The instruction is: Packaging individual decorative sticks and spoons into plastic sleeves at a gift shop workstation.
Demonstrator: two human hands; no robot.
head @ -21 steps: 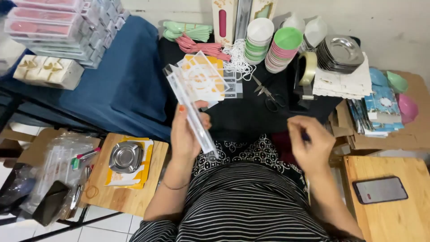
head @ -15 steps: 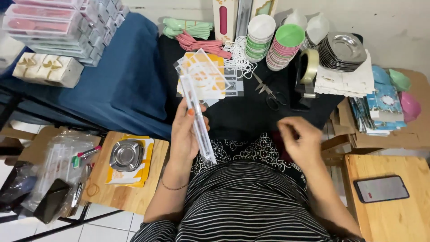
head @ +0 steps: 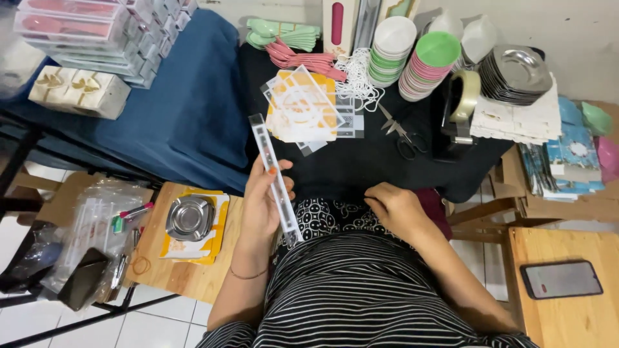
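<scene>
One long, narrow clear plastic box [head: 275, 177] is pinched lengthwise in the left hand [head: 263, 205], thumb over its front, fingers curled behind it. The right hand [head: 396, 207] is loosely curled; whether anything is pinched cannot be told. Beyond the fingertips: one fanned pile of flat clear sleeves [head: 303, 106], one pair of scissors [head: 400, 131], two stacks of round bowls [head: 412, 51].

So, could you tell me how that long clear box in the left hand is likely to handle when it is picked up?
The long clear box stays straight in the left hand, so it is probably stiff. It looks thin and light. Its glossy plastic may be slippery.
</scene>
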